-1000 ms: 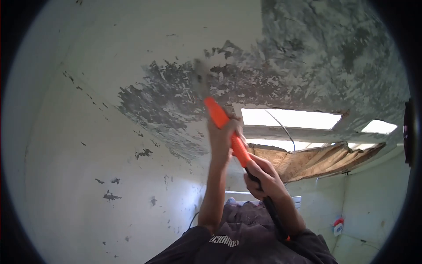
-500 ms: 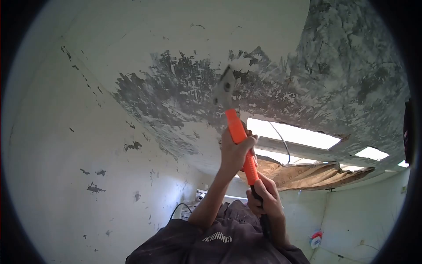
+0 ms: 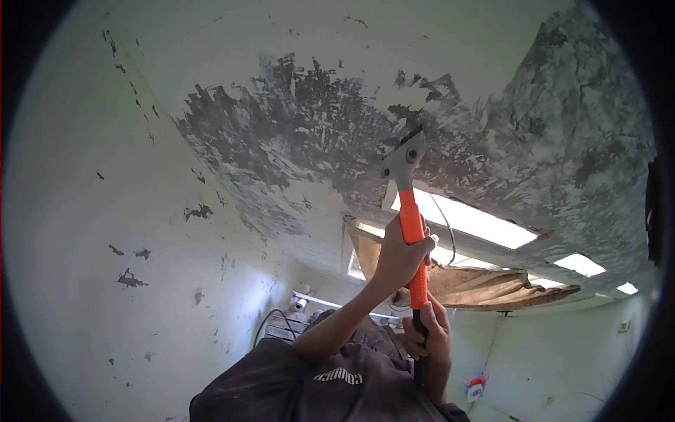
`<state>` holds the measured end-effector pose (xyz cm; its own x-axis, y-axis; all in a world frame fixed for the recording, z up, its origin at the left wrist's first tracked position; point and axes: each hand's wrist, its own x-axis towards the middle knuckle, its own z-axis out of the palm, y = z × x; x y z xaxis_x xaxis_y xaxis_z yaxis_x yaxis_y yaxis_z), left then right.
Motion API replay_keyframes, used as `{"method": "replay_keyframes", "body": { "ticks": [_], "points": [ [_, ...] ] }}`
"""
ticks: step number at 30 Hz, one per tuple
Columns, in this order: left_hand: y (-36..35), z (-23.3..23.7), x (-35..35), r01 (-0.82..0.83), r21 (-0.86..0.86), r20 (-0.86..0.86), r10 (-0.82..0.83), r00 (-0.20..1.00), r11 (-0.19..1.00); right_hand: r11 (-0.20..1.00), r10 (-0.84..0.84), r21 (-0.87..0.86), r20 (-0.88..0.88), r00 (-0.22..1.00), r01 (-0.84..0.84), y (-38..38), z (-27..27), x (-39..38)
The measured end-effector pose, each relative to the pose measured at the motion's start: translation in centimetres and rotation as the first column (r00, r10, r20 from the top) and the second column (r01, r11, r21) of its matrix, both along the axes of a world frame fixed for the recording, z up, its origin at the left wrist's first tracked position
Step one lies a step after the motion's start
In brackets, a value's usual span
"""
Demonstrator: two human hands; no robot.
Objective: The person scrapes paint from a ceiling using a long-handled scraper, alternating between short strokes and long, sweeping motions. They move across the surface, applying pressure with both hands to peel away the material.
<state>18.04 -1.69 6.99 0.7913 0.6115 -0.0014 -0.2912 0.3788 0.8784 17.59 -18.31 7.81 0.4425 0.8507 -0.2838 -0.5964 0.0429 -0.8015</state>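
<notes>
I look up at a white ceiling with a wide grey patch of scraped paint. Both my hands hold a long scraper that has an orange shaft and a black lower grip. My left hand is wrapped around the orange part higher up. My right hand grips the black end below it. The scraper's metal blade touches the ceiling at the edge of the grey patch, close to a bright opening.
Bright openings gap in the ceiling to the right, and a torn brown board hangs below them. The white wall on the left has small chipped spots. A cable and a small red-and-white object sit low on the walls.
The scraper blade has travelled to the right across the ceiling, from the middle of the grey patch to beside the opening. Both hands kept their grip and dropped lower in view.
</notes>
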Motion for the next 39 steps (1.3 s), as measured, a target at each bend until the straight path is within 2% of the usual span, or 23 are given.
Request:
{"method": "replay_keyframes", "body": {
  "ticks": [4,5,8,11,14,16,17,18,19,20,22,24,26,28,30,32,34,35,37,39],
  "points": [
    [1.0,0.8,0.1,-0.043,0.043,0.001,0.042,0.999,0.998,0.999,0.037,0.018,-0.002,0.999,-0.037,0.7,1.0,0.1],
    [1.9,1.4,-0.2,-0.090,0.021,0.036,0.089,0.995,0.996,0.999,0.035,0.033,-0.061,0.997,-0.033,1.7,1.6,0.0],
    [3.8,2.9,-1.3,-0.026,-0.026,0.015,0.027,1.000,0.999,0.990,0.131,0.057,-0.007,0.991,-0.130,3.1,0.8,0.5],
    [1.8,1.4,-0.3,-0.051,0.007,0.059,0.050,0.997,0.999,0.995,0.086,0.043,0.008,0.996,-0.086,1.5,0.8,0.4],
    [-0.7,0.7,0.3,0.025,0.024,-0.048,-0.024,0.999,0.999,1.000,-0.012,-0.028,-0.035,0.999,0.011,-1.0,0.4,0.2],
    [-0.6,1.6,0.0,0.006,0.005,-0.057,-0.005,0.998,1.000,1.000,0.006,0.029,-0.019,1.000,-0.006,-1.0,0.6,0.4],
    [-0.1,2.4,0.4,-0.010,0.002,-0.047,0.010,0.999,1.000,0.998,0.029,0.053,-0.021,0.999,-0.028,-0.2,1.1,0.6],
    [1.1,3.8,0.2,-0.035,0.072,-0.035,0.038,0.999,0.997,0.998,0.012,0.068,-0.035,0.999,-0.010,1.0,1.9,1.0],
    [2.5,4.9,-0.1,-0.049,0.143,-0.032,0.054,0.998,0.989,0.994,0.073,0.084,-0.032,0.997,-0.070,2.3,2.8,1.3],
    [3.5,4.8,0.1,-0.116,0.090,0.130,0.104,0.986,0.989,0.987,0.129,0.105,-0.034,0.991,-0.125,3.4,3.4,1.6],
    [5.1,7.1,-0.7,-0.058,0.075,0.144,0.047,0.988,0.995,0.965,0.192,0.193,-0.064,0.979,-0.176,4.8,4.0,1.9],
    [4.4,6.6,-0.7,-0.051,0.081,0.126,0.041,0.991,0.995,0.959,0.191,0.227,-0.068,0.979,-0.171,4.5,3.3,2.0],
    [3.2,5.4,-0.3,-0.054,0.075,0.129,0.044,0.991,0.996,0.980,0.153,0.146,-0.099,0.983,-0.138,3.1,3.0,1.8],
    [1.2,3.5,0.2,0.018,0.094,-0.087,-0.010,0.996,0.995,0.980,0.143,0.152,-0.115,0.983,-0.125,0.7,2.1,1.5],
    [-0.7,3.0,0.7,0.061,0.106,-0.045,-0.057,0.997,0.992,0.994,0.039,0.107,-0.175,0.984,-0.020,-1.1,2.2,1.1],
    [0.1,3.6,0.7,0.074,0.122,-0.053,-0.068,0.996,0.990,0.991,0.036,0.131,-0.165,0.986,-0.015,-0.5,3.3,1.3],
    [2.5,4.4,0.3,0.022,0.192,0.005,-0.024,1.000,0.981,0.982,0.151,0.122,-0.077,0.986,-0.141,1.6,4.8,2.0],
    [2.6,5.0,0.2,0.067,0.208,-0.033,-0.061,0.998,0.976,0.981,0.148,0.141,-0.086,0.985,-0.135,2.1,4.9,2.0],
    [2.5,6.6,0.8,0.011,0.135,0.088,-0.023,0.996,0.991,0.974,0.155,0.178,-0.081,0.985,-0.138,2.1,3.7,2.6],
    [1.9,6.6,0.3,0.033,0.096,0.098,-0.042,0.994,0.995,0.974,0.151,0.182,-0.087,0.985,-0.133,1.5,3.3,1.9]
  ]
}}
